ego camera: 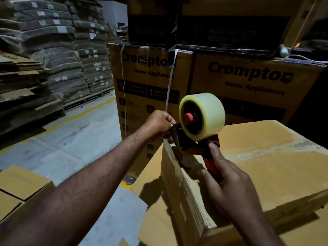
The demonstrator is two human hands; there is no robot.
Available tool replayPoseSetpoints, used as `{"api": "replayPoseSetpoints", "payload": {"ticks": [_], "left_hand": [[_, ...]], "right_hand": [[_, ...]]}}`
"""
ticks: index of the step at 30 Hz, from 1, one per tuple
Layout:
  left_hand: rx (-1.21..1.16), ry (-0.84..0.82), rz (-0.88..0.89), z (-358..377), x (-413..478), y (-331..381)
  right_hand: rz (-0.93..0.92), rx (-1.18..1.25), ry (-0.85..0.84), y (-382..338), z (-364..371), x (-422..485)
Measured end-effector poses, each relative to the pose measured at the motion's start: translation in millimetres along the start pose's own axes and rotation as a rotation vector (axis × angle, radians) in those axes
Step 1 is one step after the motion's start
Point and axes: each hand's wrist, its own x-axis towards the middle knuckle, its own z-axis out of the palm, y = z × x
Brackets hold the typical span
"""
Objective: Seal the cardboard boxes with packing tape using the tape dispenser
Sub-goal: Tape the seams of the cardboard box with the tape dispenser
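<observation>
A red and black tape dispenser (190,141) with a fat roll of clear tape (204,116) is held over the top left corner of a plain cardboard box (266,167). My right hand (230,189) grips its red handle. My left hand (159,126) pinches the tape end at the dispenser's front, just above the box's edge. The tape end itself is hard to make out. A strip of clear tape runs down the box's near corner edge.
Tall printed appliance boxes (248,80) stand stacked right behind. Another brown box (19,189) sits low at the left. Pallets of flattened cardboard (53,50) line the far left, with grey floor (71,144) and a yellow line between.
</observation>
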Motion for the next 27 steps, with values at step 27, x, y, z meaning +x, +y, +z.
{"api": "replayPoseSetpoints", "payload": {"ticks": [27], "left_hand": [[0.177, 0.089, 0.017, 4.2, 54.4, -32.6]], "right_hand": [[0.236, -0.109, -0.196, -29.0, -7.4, -1.1]]}}
